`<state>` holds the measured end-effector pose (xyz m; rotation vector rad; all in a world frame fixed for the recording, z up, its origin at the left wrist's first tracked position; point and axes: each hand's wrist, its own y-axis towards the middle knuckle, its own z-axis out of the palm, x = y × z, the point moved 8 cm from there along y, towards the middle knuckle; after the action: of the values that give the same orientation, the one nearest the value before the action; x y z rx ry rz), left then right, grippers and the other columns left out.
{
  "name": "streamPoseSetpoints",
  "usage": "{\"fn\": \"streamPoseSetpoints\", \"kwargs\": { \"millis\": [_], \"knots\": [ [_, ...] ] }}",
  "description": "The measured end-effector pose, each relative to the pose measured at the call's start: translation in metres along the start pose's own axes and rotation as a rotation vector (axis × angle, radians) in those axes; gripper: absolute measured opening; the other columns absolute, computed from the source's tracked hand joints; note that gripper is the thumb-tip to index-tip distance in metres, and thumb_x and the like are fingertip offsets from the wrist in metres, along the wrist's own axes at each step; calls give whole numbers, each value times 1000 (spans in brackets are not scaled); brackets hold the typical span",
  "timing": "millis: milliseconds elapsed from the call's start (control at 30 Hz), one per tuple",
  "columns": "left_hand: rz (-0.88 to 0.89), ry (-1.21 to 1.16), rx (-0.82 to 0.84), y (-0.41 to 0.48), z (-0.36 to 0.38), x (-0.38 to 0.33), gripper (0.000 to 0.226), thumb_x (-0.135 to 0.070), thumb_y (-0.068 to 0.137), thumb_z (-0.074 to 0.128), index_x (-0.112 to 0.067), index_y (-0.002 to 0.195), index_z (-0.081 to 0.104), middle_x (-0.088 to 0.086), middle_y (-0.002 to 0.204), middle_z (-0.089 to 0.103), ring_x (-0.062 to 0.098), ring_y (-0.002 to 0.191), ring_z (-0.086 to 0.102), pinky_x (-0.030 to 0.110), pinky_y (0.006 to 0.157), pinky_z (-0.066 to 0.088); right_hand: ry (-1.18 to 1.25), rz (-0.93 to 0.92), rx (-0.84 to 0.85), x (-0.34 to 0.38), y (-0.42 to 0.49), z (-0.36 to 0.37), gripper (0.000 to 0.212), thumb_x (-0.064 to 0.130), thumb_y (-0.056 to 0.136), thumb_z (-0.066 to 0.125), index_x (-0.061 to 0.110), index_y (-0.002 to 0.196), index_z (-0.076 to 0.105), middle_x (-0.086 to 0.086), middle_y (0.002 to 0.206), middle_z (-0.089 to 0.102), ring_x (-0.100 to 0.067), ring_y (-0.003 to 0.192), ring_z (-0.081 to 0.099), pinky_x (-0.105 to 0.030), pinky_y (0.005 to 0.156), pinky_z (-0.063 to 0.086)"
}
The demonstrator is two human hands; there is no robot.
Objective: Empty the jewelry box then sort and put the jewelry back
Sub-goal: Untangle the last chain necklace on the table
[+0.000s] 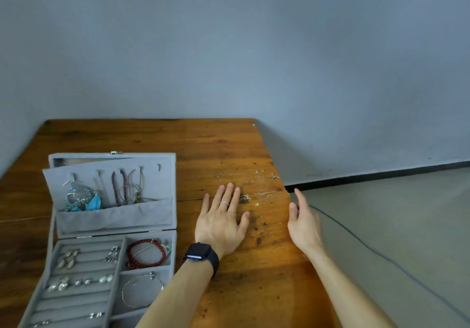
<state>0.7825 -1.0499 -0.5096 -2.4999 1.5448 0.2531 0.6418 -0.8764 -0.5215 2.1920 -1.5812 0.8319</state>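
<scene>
Grey felt jewelry box (112, 226) at the left of the wooden table (152, 139), lying open, lid propped upright with necklaces (122, 187) and a blue feather earring (94, 201) hanging inside; red bead bracelet (146, 252) in the far right compartment. Just right of the box, left hand (221, 223) flat on the wood, fingers spread wide, gripping nothing, black smartwatch (201, 254) at the wrist. At the table's right edge, right hand (304, 222), fingers straight and loose, likewise holding nothing.

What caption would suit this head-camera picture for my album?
Open left hand and right hand at a wooden table, beside a grey jewelry box holding earrings, bracelets, necklaces.
</scene>
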Motion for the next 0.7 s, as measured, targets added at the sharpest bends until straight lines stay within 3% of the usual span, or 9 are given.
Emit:
{"fn": "streamPoseSetpoints", "kwargs": {
  "millis": [100,267,367,467,567,700],
  "knots": [
    [-4,7,23,-3,-1,-1,66,-59,102,7,-27,159,-6,-8,166,-12,13,153,-15,45,125,-5,-64,3,-54,0,-13,-5,52,38,106,34,29,156,23,-5,139,59,-28,120,61,-46,97,54],
    [-22,33,67,-35,0,-4,65,-57,103,6,-28,160,-6,-7,167,-11,15,153,-14,46,125,-4,-142,-120,-103,5,-60,-9,43,31,106,38,18,147,44,-4,147,50,-23,134,49,-36,105,44],
    [-16,64,100,-69,-1,-11,65,-57,103,8,-28,160,-4,-5,168,-9,17,154,-12,48,125,-2,-227,-205,-116,5,-92,-9,42,40,103,43,20,138,57,1,149,49,-20,141,38,-39,113,35],
    [6,118,116,-104,-12,-13,65,-58,103,13,-28,161,7,-2,169,1,19,155,-6,49,125,-2,-266,-265,-135,3,-132,-7,45,50,99,42,26,130,64,6,144,55,-17,142,39,-44,112,38],
    [26,135,41,-138,-35,-6,62,-56,103,19,-29,159,23,0,168,13,20,155,-1,50,125,-1,-215,-320,-153,7,-173,-6,51,55,96,38,26,125,69,6,139,60,-17,139,43,-42,113,36],
    [15,92,-131,-187,-67,22,58,-54,103,26,-30,156,31,3,165,24,21,155,7,48,125,4,-85,-358,-76,20,-215,2,38,48,97,55,29,128,66,10,139,59,-14,140,41,-40,117,33]
  ]
}}
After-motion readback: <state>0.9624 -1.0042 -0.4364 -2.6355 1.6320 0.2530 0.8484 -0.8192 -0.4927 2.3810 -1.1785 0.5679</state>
